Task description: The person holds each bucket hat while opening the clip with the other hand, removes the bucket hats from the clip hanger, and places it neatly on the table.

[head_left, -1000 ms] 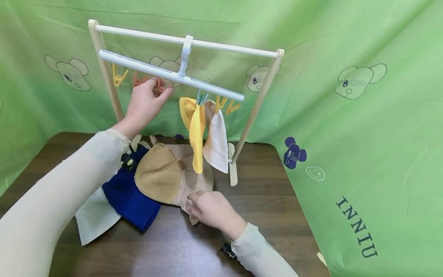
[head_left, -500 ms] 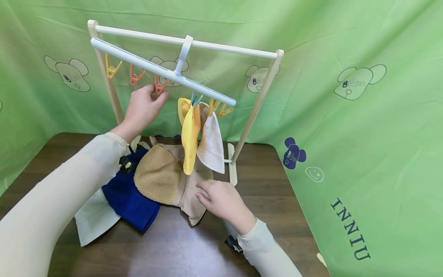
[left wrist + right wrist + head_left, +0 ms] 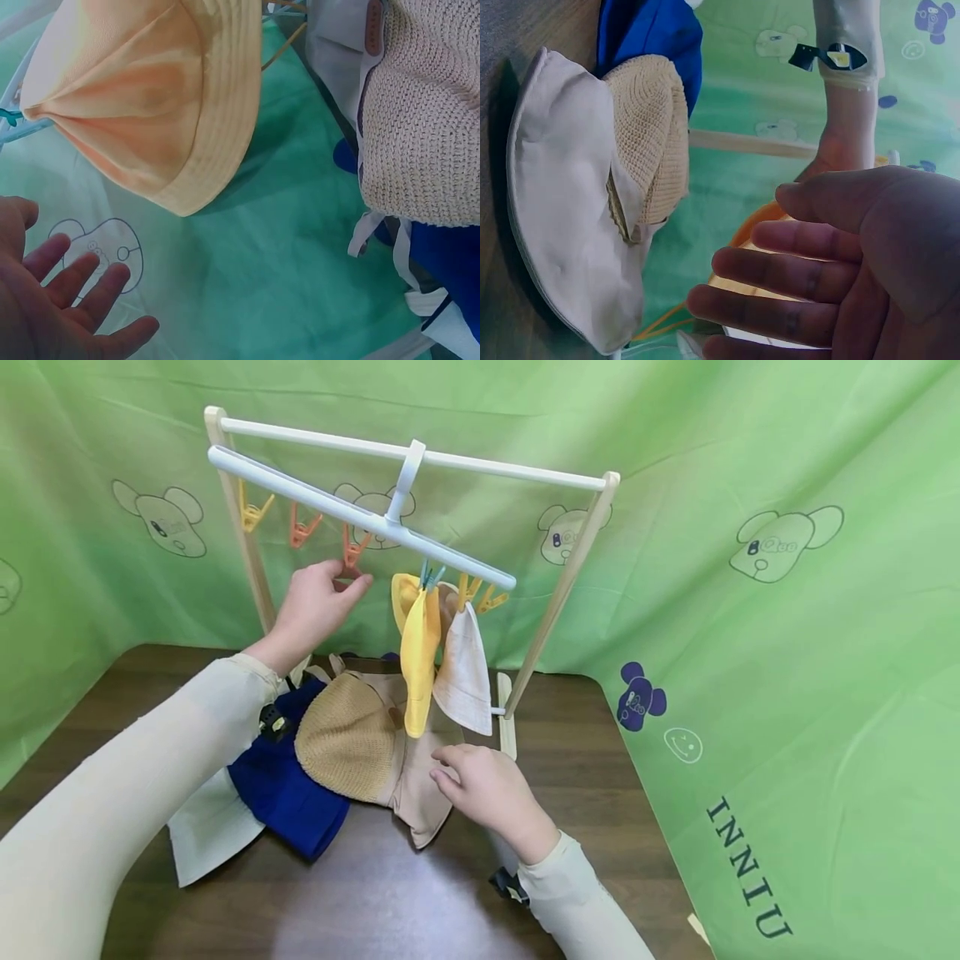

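My left hand point(image 3: 318, 602) is just below an orange clothespin point(image 3: 354, 552) on the pale blue hanger point(image 3: 315, 502). The left wrist view shows its fingers point(image 3: 97, 296) spread with nothing between them. A yellow hat point(image 3: 420, 660) hangs from a blue clothespin point(image 3: 431, 577), and a whitish hat point(image 3: 465, 677) from a yellow one point(image 3: 468, 592). Over the table my right hand point(image 3: 491, 793) holds nothing, its fingers loosely extended near a beige hat point(image 3: 423, 793). On that hat lies a tan knitted hat point(image 3: 345, 739).
A wooden rack with a white rod point(image 3: 510, 466) carries the hanger, which tilts down to the right. A blue hat point(image 3: 300, 810) and a white hat point(image 3: 213, 827) lie at left on the brown table point(image 3: 360, 902). Green cloth point(image 3: 750, 610) surrounds the table.
My left hand has come off the orange clothespin and sits lower. The hanger's left end has swung up and its right end down. My right hand has moved right and slightly up.
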`<state>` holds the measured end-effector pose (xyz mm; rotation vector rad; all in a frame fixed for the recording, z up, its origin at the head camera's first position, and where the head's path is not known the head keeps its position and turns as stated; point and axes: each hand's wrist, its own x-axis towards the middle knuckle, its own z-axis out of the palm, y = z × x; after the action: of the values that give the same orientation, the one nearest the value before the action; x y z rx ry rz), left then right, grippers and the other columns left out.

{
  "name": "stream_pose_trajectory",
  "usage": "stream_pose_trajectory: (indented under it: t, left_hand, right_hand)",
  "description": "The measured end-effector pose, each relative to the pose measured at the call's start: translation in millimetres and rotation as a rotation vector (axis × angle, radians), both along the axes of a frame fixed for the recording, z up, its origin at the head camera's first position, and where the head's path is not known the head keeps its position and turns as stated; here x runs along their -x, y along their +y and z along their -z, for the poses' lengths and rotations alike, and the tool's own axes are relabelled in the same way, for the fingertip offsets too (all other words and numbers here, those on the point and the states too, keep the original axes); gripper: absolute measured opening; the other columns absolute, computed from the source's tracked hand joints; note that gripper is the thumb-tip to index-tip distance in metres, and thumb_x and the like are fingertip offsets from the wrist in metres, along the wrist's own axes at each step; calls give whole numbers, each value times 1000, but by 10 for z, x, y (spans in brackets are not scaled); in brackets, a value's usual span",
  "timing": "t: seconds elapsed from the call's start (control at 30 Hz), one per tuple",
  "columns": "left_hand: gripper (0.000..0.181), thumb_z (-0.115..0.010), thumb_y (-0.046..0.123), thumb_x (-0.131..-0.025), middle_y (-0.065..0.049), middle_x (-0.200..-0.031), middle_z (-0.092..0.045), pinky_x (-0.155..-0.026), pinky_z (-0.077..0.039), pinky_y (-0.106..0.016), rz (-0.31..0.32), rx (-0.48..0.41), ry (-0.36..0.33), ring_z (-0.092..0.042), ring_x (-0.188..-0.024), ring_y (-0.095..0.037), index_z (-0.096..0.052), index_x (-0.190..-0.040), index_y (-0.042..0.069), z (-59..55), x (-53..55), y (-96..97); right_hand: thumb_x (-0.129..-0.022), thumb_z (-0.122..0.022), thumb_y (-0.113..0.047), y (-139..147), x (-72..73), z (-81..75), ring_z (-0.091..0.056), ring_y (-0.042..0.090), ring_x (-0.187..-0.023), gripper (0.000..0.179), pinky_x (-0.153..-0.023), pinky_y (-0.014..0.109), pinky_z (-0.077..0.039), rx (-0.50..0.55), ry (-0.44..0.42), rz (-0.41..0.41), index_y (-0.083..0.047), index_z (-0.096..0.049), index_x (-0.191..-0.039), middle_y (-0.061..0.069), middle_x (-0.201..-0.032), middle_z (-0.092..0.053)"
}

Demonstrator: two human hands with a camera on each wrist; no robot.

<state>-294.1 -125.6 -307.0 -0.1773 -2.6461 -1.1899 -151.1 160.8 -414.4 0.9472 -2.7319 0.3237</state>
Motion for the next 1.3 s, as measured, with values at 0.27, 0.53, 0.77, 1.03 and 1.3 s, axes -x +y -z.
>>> stream_pose_trajectory:
  t: [0.27,0.53,0.77,1.03,1.3]
  left_hand:
    - [59,-52,61,-100,-8,-132,-68,-94,-54,-48,32,-3,-24,-65,-119,-26,-65,-133,13,65,-32,-39]
    - [52,-56,57,-101,-7,-128,-69,-93,-53,-49,68,-29,-8,-64,-118,-27,-67,-130,14,162,-119,-58]
    - [47,-58,55,-101,-4,-125,-71,-92,-53,-49,103,-36,22,-64,-119,-25,-68,-127,18,241,-244,-60]
    - [50,-58,58,-99,-3,-126,-71,-90,-53,-48,138,-43,30,-63,-120,-25,-68,-128,19,278,-323,-1]
    - [56,-60,61,-97,-4,-132,-68,-91,-53,-48,153,-12,24,-63,-121,-25,-65,-133,18,251,-316,78]
  right_hand:
    - [-96,-70,-30,10,54,19,-75,16,-94,22,-76,38,-60,11,11,8,-16,-75,-112,-3,-105,-78]
    - [-96,-71,-30,-1,61,17,-75,16,-90,22,-74,39,-60,16,5,19,-16,-76,-112,-2,-103,-78]
    - [-96,-71,-29,-8,61,12,-74,13,-87,20,-71,37,-59,23,6,26,-17,-76,-111,-4,-101,-78]
    - [-95,-71,-28,3,73,7,-74,14,-86,21,-71,38,-59,49,-7,38,-16,-76,-111,-5,-101,-78]
    - [-96,-71,-29,-6,67,-3,-75,16,-90,22,-72,40,-60,67,-22,62,-17,-76,-113,-4,-104,-78]
